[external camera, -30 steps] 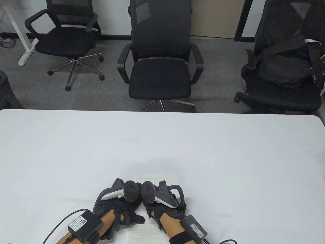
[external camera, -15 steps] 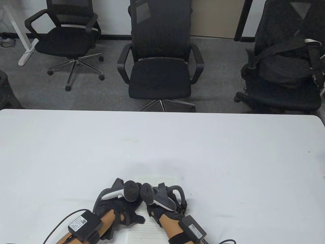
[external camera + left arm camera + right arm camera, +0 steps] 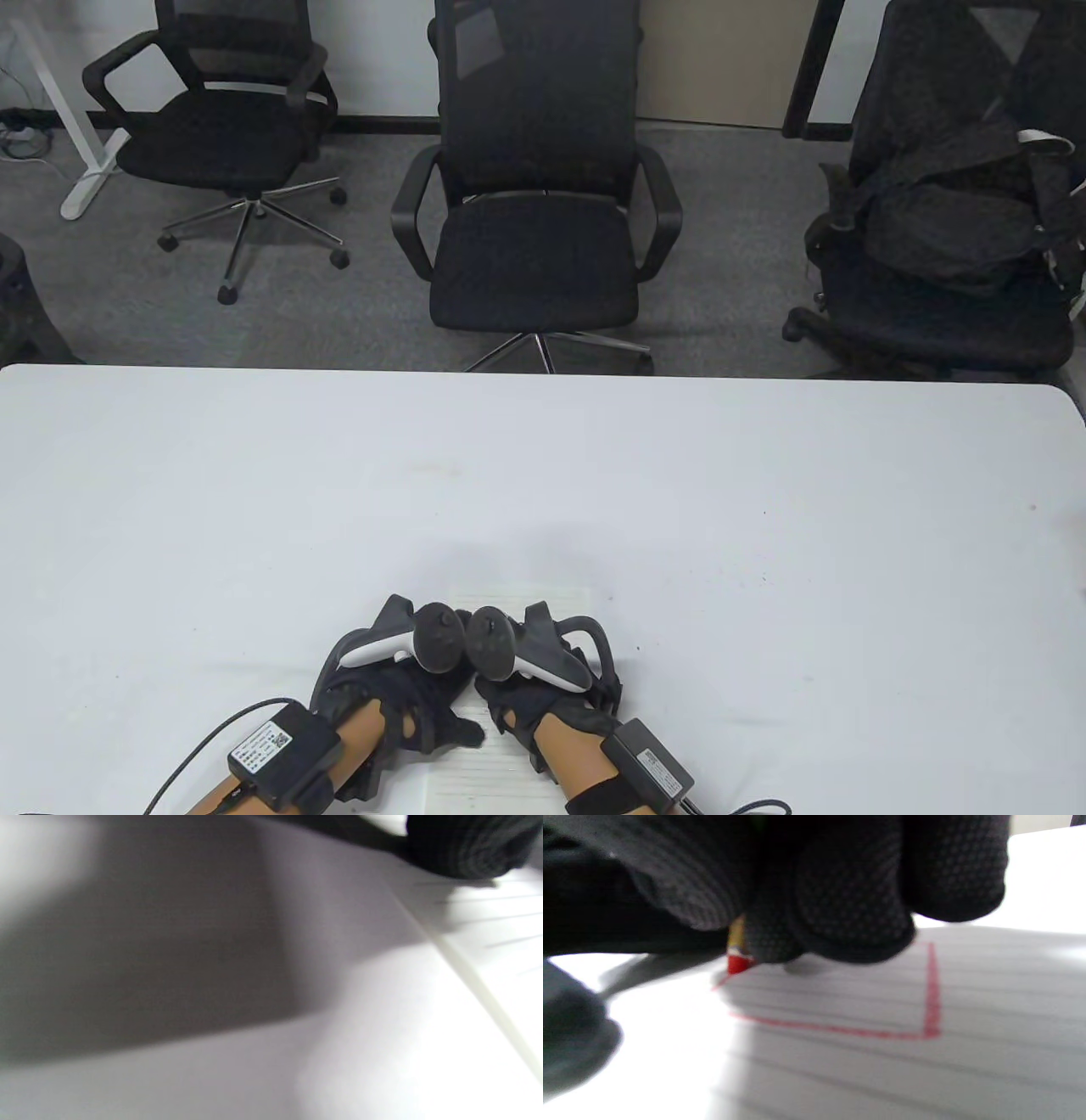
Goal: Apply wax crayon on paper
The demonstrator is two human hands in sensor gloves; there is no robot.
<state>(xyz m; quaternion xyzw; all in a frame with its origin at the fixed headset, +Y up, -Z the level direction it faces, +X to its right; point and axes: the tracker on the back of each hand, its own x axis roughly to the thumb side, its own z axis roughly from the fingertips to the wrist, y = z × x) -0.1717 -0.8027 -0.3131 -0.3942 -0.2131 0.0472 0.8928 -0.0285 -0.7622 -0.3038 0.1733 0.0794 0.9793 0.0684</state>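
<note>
A lined white paper [image 3: 492, 777] lies at the table's near edge, mostly under both gloved hands. My right hand [image 3: 543, 696] grips a red wax crayon [image 3: 737, 961] with a yellow wrapper, its tip touching the paper [image 3: 874, 1069]. Red crayon lines [image 3: 931, 993] form part of a rectangle on the paper. My left hand [image 3: 399, 705] rests on the paper's left side, thumb lying across it; a gloved fingertip [image 3: 462, 844] touches the paper [image 3: 500, 933] in the left wrist view.
The white table [image 3: 543, 475] stretches far beyond the hands. Black office chairs [image 3: 534, 195] stand behind its far edge. Cables run from the wrist boxes [image 3: 280, 751] off the near edge.
My right hand shifted slightly right and back toward the left hand over the paper, a small stroke. The left hand has not moved.
</note>
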